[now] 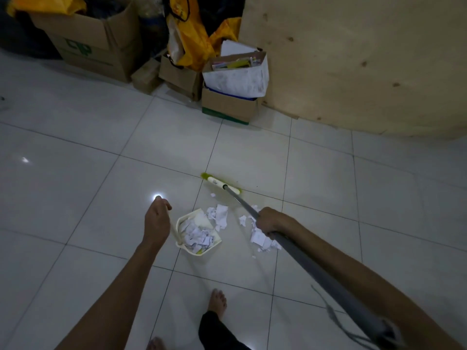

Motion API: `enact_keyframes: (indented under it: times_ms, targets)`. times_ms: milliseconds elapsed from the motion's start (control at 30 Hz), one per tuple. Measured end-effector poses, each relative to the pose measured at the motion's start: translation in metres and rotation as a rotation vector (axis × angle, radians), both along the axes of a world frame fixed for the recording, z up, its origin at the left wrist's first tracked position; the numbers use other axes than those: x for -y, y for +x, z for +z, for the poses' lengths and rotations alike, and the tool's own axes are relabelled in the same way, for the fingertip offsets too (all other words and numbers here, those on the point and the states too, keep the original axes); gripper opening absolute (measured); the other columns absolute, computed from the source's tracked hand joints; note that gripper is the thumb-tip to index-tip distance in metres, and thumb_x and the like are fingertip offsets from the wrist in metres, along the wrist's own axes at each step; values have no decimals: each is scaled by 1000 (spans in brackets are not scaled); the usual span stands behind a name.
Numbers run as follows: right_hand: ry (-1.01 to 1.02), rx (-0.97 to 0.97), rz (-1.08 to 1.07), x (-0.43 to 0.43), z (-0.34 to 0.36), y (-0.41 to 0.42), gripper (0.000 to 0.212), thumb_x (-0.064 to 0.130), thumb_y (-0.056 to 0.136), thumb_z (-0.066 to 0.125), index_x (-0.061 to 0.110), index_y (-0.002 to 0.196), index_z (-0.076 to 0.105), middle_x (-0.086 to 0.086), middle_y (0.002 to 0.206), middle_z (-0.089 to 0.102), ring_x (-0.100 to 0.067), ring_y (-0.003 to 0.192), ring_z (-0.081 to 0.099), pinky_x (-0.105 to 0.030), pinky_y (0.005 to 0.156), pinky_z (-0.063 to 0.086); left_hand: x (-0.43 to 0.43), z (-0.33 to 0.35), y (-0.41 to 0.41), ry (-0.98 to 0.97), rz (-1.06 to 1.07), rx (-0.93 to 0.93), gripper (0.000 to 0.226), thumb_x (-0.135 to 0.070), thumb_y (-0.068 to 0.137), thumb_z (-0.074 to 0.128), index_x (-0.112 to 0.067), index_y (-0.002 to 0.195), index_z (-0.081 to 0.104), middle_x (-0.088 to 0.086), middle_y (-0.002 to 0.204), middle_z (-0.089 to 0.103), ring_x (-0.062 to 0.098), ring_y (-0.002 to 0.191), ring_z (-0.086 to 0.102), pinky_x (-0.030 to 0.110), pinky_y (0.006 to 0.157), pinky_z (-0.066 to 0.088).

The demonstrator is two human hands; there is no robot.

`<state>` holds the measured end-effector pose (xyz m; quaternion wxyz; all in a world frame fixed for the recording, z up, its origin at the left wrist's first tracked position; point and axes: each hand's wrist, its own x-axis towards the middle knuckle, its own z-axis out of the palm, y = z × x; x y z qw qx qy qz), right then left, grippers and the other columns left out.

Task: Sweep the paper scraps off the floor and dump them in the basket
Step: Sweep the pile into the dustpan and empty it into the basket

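A cream dustpan (pixel 217 239) sits on the white tiled floor, holding several torn paper scraps. My left hand (pixel 157 221) grips the top of its upright handle (pixel 173 232). My right hand (pixel 271 223) grips the grey pole (pixel 316 274) of a broom. The broom's cream and green head (pixel 222 184) rests on the floor beyond the scraps. Loose paper scraps (pixel 220 215) lie at the dustpan's mouth, and another heap of scraps (pixel 262 239) lies under my right hand. No basket is identifiable.
Cardboard boxes stand along the far wall: a large box (pixel 93 46), a small box (pixel 180 77) with a yellow bag (pixel 192 44), and a box of papers (pixel 231 97). A plywood panel (pixel 353 59) leans at the right. My bare foot (pixel 218 301) stands on the near tiles.
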<state>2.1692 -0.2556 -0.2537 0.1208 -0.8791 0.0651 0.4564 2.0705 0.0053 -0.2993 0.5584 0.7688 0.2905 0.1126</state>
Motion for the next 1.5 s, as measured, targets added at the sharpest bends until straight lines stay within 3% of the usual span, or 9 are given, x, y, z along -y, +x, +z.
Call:
enact_keyframes:
  times_ms: [100, 200, 400, 633, 867, 1000, 1067, 1300, 1500]
  targets:
    - [-53, -39, 3, 1, -32, -10, 59, 16, 62, 67, -5, 116, 56, -14, 99, 66, -24, 77, 63, -30, 69, 53, -5, -3, -4, -2, -16, 16, 62, -44, 88, 18, 6, 83, 53, 19, 78, 52, 23, 72, 47, 31, 64, 36]
    - [13, -163, -105, -5, -24, -26, 13, 0, 79, 59, -2, 92, 62, -14, 79, 62, -18, 60, 56, -23, 56, 45, -1, -2, -1, 6, -24, 17, 63, -45, 88, 18, 7, 82, 52, 17, 76, 51, 22, 72, 47, 32, 68, 36]
    - [143, -351, -452, 4, 7, -41, 16, 5, 95, 39, 6, 80, 44, -5, 52, 42, -10, 32, 38, -14, 35, 31, 17, 3, 8, 20, -35, -36, 46, -21, 102, 23, 8, 81, 52, 15, 75, 51, 23, 74, 47, 27, 62, 36]
    - [309, -407, -570, 34, 61, -39, 41, 6, 96, 35, 10, 136, 33, 2, 48, 41, -3, 29, 34, -13, 29, 27, 7, -1, 0, 22, -23, -31, 60, -42, 94, 18, 3, 81, 54, 14, 75, 53, 24, 72, 49, 33, 67, 37]
    - [166, -218, -314, 17, 45, -33, 37, 5, 92, 44, 1, 128, 46, -8, 61, 46, -10, 34, 39, -16, 36, 33, -3, 1, -13, 34, 2, -43, 54, -33, 98, 19, 4, 81, 54, 14, 76, 52, 25, 73, 48, 34, 68, 37]
    - [96, -91, -60, -9, 26, -37, 7, 5, 84, 54, 10, 79, 55, -11, 73, 60, -17, 52, 50, -27, 50, 44, -8, -2, -24, 15, 29, -54, 54, -34, 99, 20, 3, 82, 54, 15, 77, 53, 24, 74, 49, 34, 68, 38]
    - [87, -65, 8, -19, 19, -44, 25, 7, 87, 50, 17, 65, 44, -4, 69, 51, -15, 57, 47, -28, 58, 46, -10, -3, -32, 9, 42, -50, 55, -37, 97, 19, 2, 82, 55, 17, 78, 53, 24, 73, 49, 31, 64, 38]
    - [105, -150, 108, -32, 23, -55, 26, 10, 90, 51, 16, 65, 44, -2, 63, 49, -12, 52, 45, -23, 48, 38, -8, -3, -45, 14, 48, -25, 71, -57, 81, 16, 2, 81, 54, 24, 80, 55, 25, 72, 49, 32, 65, 38]
    - [100, -411, -191, -7, 45, -52, 17, 8, 96, 39, 9, 80, 43, -2, 45, 42, -8, 28, 36, -12, 33, 27, 8, 3, -39, 43, 4, -8, 69, -52, 79, 17, 7, 78, 52, 16, 72, 48, 23, 68, 44, 33, 61, 34]
